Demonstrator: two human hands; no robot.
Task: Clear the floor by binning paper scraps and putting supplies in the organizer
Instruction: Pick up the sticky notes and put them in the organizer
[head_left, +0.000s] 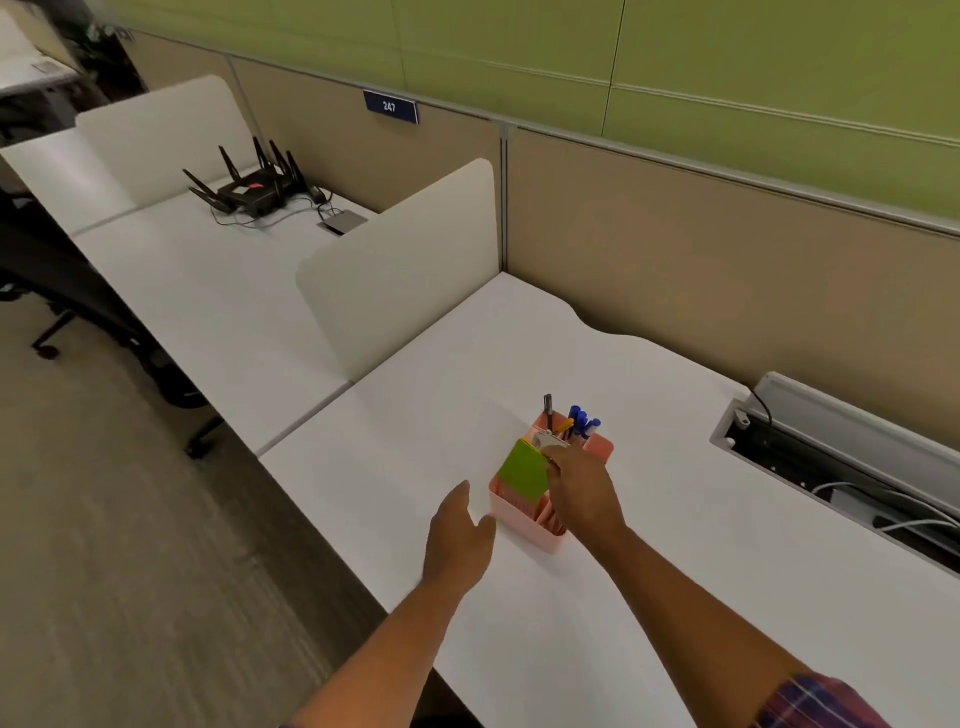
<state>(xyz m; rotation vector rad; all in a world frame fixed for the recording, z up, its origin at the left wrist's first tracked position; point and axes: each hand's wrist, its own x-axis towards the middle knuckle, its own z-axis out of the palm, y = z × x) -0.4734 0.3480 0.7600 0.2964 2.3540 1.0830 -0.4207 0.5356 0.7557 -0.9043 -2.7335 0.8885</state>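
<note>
A pink desk organizer (524, 525) stands on the white desk (675, 545). Several blue pens (584, 418) and a dark pen (547, 408) stick up from its far compartments. My right hand (579, 491) is over the organizer and pinches a green sticky-note pad (523, 470), which is tilted and partly inside the near-left compartment. My left hand (457, 535) hovers open just left of the organizer, close to its side, holding nothing.
A cable tray (831, 457) with wires is sunk in the desk at right. A white divider (400, 265) separates the neighbouring desk, which carries a black router (249, 189). An office chair (78, 291) stands on the carpet at left.
</note>
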